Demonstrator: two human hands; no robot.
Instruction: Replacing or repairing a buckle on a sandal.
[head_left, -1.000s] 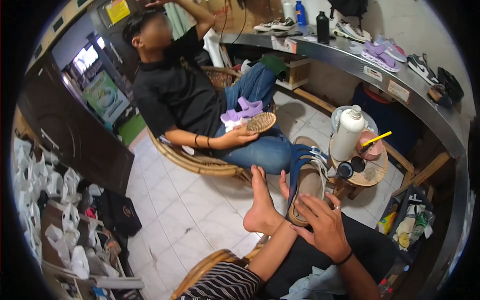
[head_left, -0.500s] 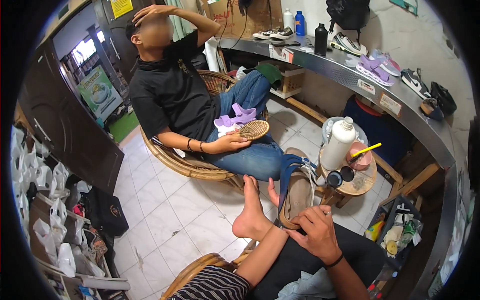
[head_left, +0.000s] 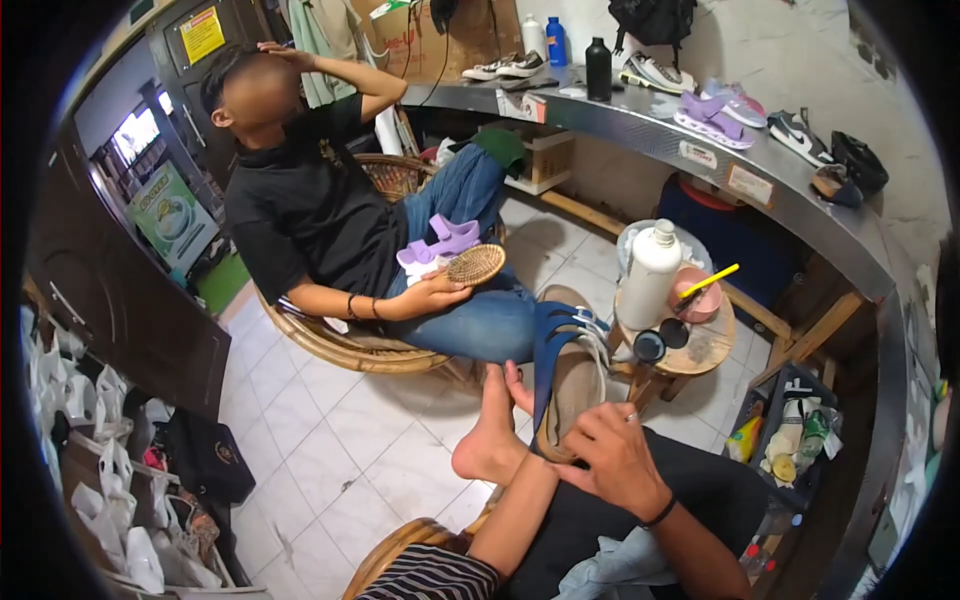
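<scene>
A tan-soled sandal with blue and pale straps tilts up over my lap, its heel end toward me. Beside that heel end is my right hand, its fingers bent and pinched together; whatever is between them is too small to make out. My left forearm comes out of a striped sleeve and runs up to the sandal's near end. Behind the sandal my left hand is hidden, so its grip does not show. My bare foot rests crossed, left of the sandal. A light blue cloth lies on my dark trousers.
A round wooden stool holds a white bottle and a pink bowl. Across from me, a person sits in a rattan chair with a brush and a purple sandal. Shoes and bottles line the metal counter.
The whole view has shifted, so the scene sits further left. My right hand stays by the sandal's heel end, its fingers slightly raised. The seated person has hardly moved.
</scene>
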